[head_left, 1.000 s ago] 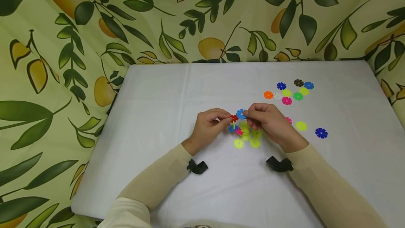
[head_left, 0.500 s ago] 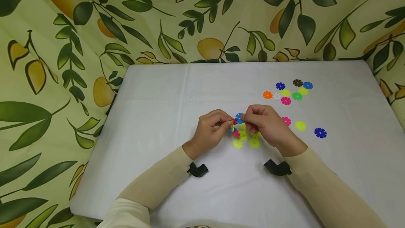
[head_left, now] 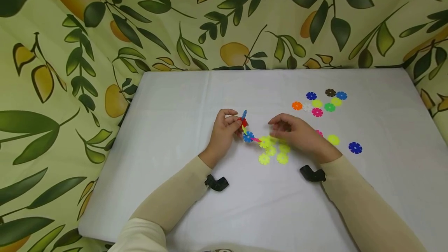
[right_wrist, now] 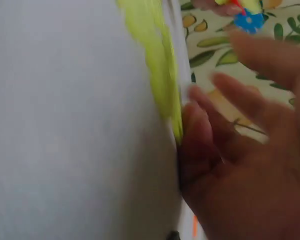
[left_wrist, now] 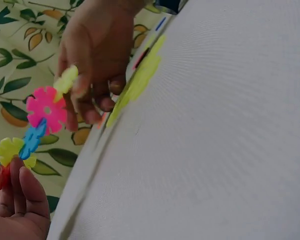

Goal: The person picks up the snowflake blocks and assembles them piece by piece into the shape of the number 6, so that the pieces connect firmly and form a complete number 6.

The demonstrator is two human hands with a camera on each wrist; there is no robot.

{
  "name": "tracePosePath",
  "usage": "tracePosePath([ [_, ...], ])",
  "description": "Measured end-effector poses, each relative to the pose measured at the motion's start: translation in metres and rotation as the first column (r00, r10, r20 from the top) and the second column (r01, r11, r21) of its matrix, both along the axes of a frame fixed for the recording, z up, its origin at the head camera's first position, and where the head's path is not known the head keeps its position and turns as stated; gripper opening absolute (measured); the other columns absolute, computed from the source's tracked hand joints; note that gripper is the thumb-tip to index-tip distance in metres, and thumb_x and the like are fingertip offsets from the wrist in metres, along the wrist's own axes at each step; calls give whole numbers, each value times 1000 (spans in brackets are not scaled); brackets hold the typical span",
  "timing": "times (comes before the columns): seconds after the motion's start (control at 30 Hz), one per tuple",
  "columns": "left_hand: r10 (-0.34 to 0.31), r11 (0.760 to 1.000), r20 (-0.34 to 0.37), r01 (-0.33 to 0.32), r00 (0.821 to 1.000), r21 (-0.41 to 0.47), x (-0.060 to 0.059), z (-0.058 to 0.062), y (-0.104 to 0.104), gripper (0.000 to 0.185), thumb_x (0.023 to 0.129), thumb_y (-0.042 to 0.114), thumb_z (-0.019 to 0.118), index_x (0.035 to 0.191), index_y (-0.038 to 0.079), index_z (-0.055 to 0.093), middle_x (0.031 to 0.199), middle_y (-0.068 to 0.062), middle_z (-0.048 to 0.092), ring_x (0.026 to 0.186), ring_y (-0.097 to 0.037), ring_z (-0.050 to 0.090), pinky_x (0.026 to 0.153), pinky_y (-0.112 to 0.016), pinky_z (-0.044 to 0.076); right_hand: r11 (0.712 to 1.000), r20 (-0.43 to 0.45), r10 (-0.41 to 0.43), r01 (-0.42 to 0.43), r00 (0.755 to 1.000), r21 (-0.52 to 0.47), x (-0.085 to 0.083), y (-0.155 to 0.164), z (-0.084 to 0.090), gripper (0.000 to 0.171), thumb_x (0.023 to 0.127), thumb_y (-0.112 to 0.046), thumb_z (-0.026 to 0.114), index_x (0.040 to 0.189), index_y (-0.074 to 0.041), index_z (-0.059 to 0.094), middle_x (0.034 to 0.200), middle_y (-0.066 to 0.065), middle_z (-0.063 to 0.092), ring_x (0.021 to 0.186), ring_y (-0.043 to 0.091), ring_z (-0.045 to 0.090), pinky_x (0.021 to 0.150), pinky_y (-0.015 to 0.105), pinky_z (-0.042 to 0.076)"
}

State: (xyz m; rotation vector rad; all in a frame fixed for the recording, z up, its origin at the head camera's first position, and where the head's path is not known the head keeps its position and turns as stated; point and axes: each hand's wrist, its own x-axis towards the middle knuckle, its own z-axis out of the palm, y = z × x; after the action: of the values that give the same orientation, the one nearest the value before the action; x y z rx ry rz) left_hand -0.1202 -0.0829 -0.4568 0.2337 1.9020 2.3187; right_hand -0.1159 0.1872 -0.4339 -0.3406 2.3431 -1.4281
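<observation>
L hand (head_left: pixel 224 133) pinches the red end of a chain of snap-together flower discs (head_left: pixel 247 130): blue on top, then red, yellow, blue, pink, w/ a yellow-green disc at the free end. The chain hangs down and to the right from the fingers, above the white bench (head_left: pixel 182 100), its low end near the loose yellow-green discs (head_left: pixel 273 151). In the left wrist view the pink disc (left_wrist: pixel 46 109) and tail disc dangle free, so the grip is at one end only.

R hand (head_left: pixel 295 135) hovers just right of the chain, fingers loosely spread, nothing in it as far as the head view shows; the wrist view is blurred, but the fingertips (right_wrist: pixel 197 120) sit at the edge of a yellow-green disc on the bench, touching or nearly so.

Doing the step well, as I judge it:
- Pick 1 disc only from the near cluster; they lie close, some overlapping, so slide it off sideways before lifting.
- Pinch it by the rim, leave a slot free.
- Move the L grip lower, nearer the free end, else the chain will flex when pushed.
- Line slot to slot at right angles, press straight in.

Further discs: a mixed-colour group (head_left: pixel 320 102) far right, a dark blue one (head_left: pixel 355 147) alone at right.
</observation>
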Motion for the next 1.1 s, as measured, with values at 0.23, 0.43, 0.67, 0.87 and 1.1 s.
tracePosePath([
  [0.23,-4,997,142,-6,990,71,-4,-1,-3,44,103,-9,52,146,-1,48,104,-8,65,81,-19,60,69,-27,54,960,-142,240,-213,960,179,-4,7,-12,32,98,-2,82,128,-6,75,130,9,59,120,31,55,102,50,50],
  [0.43,-62,998,130,59,990,23,-4,0,-3,44,104,-2,60,147,-2,55,104,-6,67,81,-20,59,71,-28,52,964,-110,202,-177,973,200,-3,4,-8,22,96,-2,83,113,-7,70,110,5,63,104,27,58,94,46,53],
  [0.67,-112,988,-7,110,994,-111,1,-1,-1,34,105,10,75,136,-2,65,104,-5,67,85,-20,59,72,-27,51,981,-107,52,-30,993,194,-1,5,0,13,101,-12,81,105,-11,69,93,5,63,91,26,58,77,35,51],
  [0.87,-151,983,-94,139,984,-117,4,-1,1,32,102,4,77,133,-4,70,113,-10,71,98,-17,65,83,-24,55,993,-114,-115,119,987,26,1,5,13,10,105,-13,77,109,-5,75,101,12,69,92,33,61,75,30,55],
  [1.1,-228,968,-174,203,958,-149,9,0,3,32,100,-2,78,132,-5,73,119,-26,70,97,-22,67,86,-27,56,970,-69,-143,126,987,-208,10,-4,26,13,106,-7,73,114,2,75,102,16,75,92,32,70,82,29,61],
])
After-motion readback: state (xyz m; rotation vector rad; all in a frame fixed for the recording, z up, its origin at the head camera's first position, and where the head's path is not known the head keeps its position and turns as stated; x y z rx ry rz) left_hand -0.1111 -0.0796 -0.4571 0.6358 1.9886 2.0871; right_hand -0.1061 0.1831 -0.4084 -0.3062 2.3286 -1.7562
